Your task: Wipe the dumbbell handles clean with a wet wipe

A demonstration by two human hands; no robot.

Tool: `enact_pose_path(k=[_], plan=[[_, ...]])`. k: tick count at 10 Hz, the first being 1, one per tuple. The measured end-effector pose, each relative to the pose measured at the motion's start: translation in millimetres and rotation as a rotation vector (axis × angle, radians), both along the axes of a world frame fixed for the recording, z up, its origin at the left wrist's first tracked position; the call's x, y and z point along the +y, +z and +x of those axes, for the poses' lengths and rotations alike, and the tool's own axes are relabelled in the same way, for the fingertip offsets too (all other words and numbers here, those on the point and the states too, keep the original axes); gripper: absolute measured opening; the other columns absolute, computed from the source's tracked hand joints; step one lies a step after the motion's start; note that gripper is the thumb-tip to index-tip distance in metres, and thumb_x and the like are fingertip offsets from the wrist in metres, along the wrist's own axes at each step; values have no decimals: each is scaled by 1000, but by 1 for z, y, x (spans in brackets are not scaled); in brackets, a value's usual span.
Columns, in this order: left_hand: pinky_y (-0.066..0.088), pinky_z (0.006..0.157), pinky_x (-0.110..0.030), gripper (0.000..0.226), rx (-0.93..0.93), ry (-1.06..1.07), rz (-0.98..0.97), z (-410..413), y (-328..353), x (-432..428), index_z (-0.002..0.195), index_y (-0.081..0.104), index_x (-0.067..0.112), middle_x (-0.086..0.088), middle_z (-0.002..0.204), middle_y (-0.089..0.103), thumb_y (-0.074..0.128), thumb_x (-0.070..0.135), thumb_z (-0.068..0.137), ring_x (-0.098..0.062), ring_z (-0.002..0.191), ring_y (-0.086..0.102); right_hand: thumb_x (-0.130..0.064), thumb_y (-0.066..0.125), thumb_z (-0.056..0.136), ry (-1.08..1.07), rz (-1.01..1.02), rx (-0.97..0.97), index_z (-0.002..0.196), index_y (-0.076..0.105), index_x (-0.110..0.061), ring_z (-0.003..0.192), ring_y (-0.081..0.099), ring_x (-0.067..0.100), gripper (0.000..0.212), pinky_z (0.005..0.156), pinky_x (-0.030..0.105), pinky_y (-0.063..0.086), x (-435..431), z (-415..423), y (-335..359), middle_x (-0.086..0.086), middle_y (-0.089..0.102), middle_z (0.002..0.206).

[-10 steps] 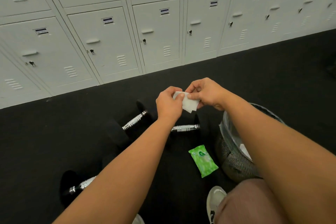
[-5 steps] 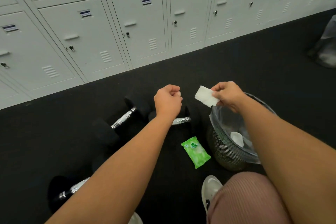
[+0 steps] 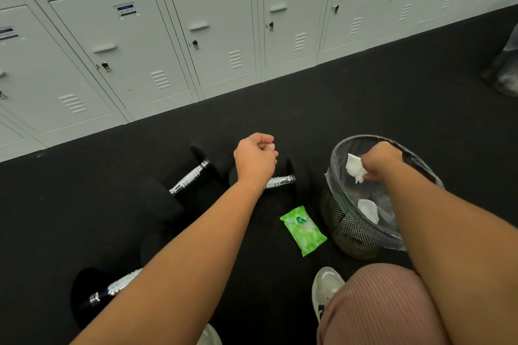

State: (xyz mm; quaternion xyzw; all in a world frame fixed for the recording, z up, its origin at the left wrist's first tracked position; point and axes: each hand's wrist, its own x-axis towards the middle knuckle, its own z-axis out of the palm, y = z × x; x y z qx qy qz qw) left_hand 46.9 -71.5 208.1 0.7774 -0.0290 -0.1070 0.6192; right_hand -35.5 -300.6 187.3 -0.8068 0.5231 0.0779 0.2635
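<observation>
Clear over bare floor (image 3: 364, 98) before lockers (image 3: 213, 36); obstructed left by dumbbells (image 3: 190, 179), right by bin (image 3: 344, 221), pack (image 3: 303, 230) between.

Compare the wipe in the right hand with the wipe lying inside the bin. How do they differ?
The held wipe is pinched by the right hand over the bin; the binned wipe lies loose deep inside. The held wipe hangs crumpled; the binned wipe lies flatter. Both are white.

Lockers (image 3: 218, 36) along the back. On the floor (image 3: 364, 98) before them, left to right: near dumbbell (image 3: 117, 286), far dumbbell (image 3: 189, 179), middle dumbbell (image 3: 280, 181), wipe pack (image 3: 303, 230), bin (image 3: 344, 230). Over the bin's mouth, wet wipe (image 3: 354, 168); seemingly a used wipe (image 3: 368, 210) inside.
</observation>
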Motion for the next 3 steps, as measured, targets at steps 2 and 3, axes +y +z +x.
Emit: enact_pose_path(k=[2, 3], plan=[[58, 73, -29, 16, 8, -56, 0, -5, -10, -8, 90, 66, 17, 2, 75, 64, 57, 3, 89, -10, 72, 68, -6, 54, 89, 40, 63, 95, 83, 63, -1, 43, 64, 16, 12, 52, 29, 54, -4, -5, -9, 11, 70, 68], [58, 80, -34, 17, -5, -55, 17, -4, -14, -13, 89, 66, 20, 4, 75, 64, 58, 5, 89, -8, 73, 67, -1, 51, 84, 69, 61, 132, 79, 64, -2, 46, 65, 19, 14, 45, 25, 52, -3, -4, -11, 9, 65, 53]])
